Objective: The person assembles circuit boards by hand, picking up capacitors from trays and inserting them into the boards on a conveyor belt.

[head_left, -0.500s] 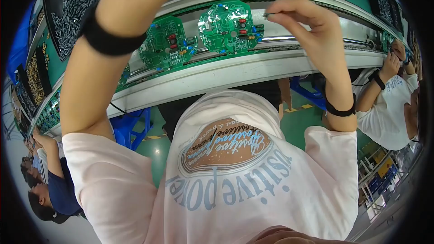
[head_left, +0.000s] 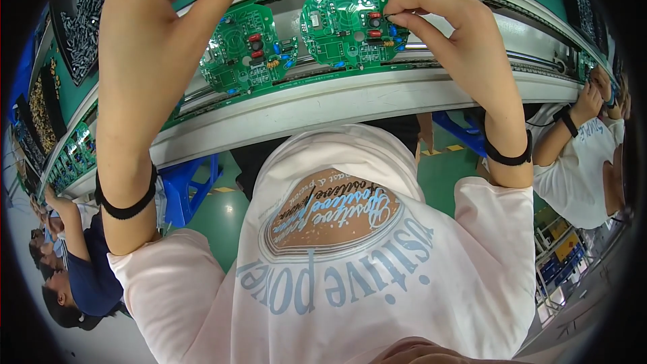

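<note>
On the metal rail [head_left: 283,98] a green board [head_left: 325,42] is carried, probably light, stiff, kinda fragile, best held edgewise. Left hand [head_left: 145,37] is cropped, grip can't be told; right hand [head_left: 461,27] is pinched over the board, seemingly on a tiny dark part [head_left: 389,18].

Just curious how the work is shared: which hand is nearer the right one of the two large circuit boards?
Right. The right hand has its fingertips at that circuit board's right edge; the left hand is farther off, to its left.
</note>
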### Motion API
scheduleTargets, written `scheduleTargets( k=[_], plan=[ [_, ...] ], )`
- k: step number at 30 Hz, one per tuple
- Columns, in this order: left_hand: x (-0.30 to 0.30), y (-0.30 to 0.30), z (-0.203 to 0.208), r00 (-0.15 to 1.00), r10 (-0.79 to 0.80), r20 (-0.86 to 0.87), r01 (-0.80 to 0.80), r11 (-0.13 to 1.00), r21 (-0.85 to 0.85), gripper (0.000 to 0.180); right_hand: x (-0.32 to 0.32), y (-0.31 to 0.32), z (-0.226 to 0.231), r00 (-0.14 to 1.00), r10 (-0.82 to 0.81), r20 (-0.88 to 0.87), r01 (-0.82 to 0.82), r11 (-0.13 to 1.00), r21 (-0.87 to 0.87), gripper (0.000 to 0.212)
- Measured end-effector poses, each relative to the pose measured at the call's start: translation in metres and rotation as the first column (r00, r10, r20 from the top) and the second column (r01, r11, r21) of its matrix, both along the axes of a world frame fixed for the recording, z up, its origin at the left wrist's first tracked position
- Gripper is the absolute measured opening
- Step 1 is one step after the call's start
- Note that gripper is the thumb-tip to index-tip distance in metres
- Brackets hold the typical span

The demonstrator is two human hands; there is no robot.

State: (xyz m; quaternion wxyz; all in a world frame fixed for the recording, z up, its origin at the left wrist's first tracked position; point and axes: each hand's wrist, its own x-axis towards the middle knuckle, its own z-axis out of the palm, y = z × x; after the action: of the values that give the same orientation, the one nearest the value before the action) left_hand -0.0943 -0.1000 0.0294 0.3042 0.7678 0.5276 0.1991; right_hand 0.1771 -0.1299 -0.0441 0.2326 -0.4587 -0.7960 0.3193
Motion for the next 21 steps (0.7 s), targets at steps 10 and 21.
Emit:
scheduleTargets(
  k=[10,21],
  plan=[
    [-0.036,-0.003,-0.041,0.955,-0.146,0.259,0.156,0.988,-0.020,0.017,0.005,0.011,0.008,0.981,0.138,0.137,-0.151,0.985,0.088,0.013],
    [-0.038,-0.012,-0.048,0.956,-0.030,0.291,0.081,0.983,-0.163,0.015,0.009,0.006,0.008,0.987,0.110,0.118,-0.116,0.992,0.048,0.012]
  ],
)
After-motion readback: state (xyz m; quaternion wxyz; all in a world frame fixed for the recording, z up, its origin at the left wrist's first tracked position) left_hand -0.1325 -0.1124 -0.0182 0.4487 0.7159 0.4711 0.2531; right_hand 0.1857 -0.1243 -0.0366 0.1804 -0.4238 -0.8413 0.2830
